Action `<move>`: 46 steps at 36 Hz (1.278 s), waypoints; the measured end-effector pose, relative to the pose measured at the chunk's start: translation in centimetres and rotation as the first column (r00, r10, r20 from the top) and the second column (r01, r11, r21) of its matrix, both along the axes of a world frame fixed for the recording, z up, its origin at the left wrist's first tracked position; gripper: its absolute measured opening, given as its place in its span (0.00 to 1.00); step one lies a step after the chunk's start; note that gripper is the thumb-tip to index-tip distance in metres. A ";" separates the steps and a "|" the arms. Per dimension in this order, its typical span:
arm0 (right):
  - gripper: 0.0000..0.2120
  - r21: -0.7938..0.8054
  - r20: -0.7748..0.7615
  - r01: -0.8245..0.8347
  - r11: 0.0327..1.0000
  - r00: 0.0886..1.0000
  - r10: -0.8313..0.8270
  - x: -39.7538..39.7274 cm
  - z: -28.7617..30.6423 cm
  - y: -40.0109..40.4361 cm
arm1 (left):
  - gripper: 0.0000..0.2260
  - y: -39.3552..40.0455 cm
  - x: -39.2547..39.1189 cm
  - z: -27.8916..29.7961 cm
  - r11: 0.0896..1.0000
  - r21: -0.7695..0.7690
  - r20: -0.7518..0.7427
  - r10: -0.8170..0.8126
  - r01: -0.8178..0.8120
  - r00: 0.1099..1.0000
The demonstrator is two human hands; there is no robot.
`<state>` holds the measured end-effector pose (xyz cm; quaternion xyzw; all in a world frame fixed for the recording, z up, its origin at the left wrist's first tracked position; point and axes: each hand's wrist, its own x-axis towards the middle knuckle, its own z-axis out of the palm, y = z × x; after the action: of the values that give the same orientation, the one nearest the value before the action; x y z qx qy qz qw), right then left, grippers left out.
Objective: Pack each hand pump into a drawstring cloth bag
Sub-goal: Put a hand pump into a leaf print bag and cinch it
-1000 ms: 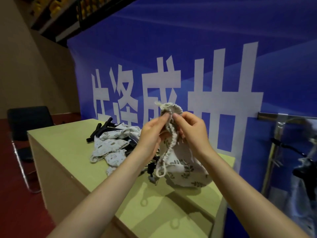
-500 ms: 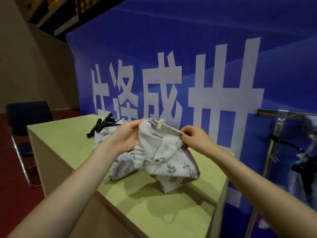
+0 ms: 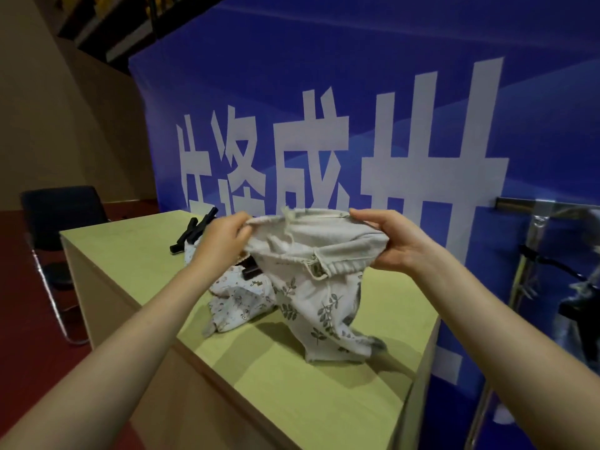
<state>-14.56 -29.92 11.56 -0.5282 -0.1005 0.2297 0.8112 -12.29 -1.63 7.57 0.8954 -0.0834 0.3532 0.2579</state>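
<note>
Leaf-printed cream cloth drawstring bag (image 3: 319, 287) — your left hand (image 3: 220, 245) and right hand (image 3: 393, 245) each pinch its stretched-open rim; black rod-shaped hand pumps (image 3: 194, 230) lie at ten o'clock, nearer your left — long axes toward one o'clock.

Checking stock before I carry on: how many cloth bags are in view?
2 clearly: the leaf-print bag stretched open between both hands, and a crumpled one on the table by the black pumps. More may be bunched in that heap.

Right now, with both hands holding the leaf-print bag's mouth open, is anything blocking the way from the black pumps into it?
Partly. The left hand and right hand stretch the drawstring bag open, mouth clear. The black hand pumps lie behind the left hand, some under the heap of other cloth bags, so both hands are occupied.
</note>
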 end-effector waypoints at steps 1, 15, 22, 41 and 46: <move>0.13 -0.051 0.041 0.018 0.999 0.999 -0.016 0.2 -0.1 -0.2 | 0.09 0.4 -0.2 0.3 0.999 -0.047 -0.021 -0.003 0.002 1.000; 0.17 -0.415 0.643 0.680 0.605 0.689 -0.333 5.2 -5.0 2.7 | 0.16 -2.2 -4.1 3.1 -0.209 -0.951 0.305 -0.762 0.228 0.572; 0.20 -0.306 0.681 0.650 0.696 0.660 -0.317 7.5 -3.0 6.1 | 0.16 -3.2 -5.4 7.4 -0.251 -0.906 0.398 -0.781 0.342 0.481; 0.14 -0.392 0.540 0.728 0.563 0.677 -0.500 12.7 -16.9 -0.2 | 0.16 -7.2 3.7 -5.0 0.504 -0.864 -0.260 -0.447 0.001 0.856; 0.12 -0.508 0.604 0.787 0.352 0.616 -0.506 14.5 -18.2 -2.8 | 0.18 -9.8 6.2 -5.7 0.424 -0.906 -0.201 -0.430 0.001 0.880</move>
<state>-0.06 -32.71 -6.60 -0.8318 0.0831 -0.1930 0.5137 -6.09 -11.38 1.83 0.6605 0.0506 0.1137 0.7405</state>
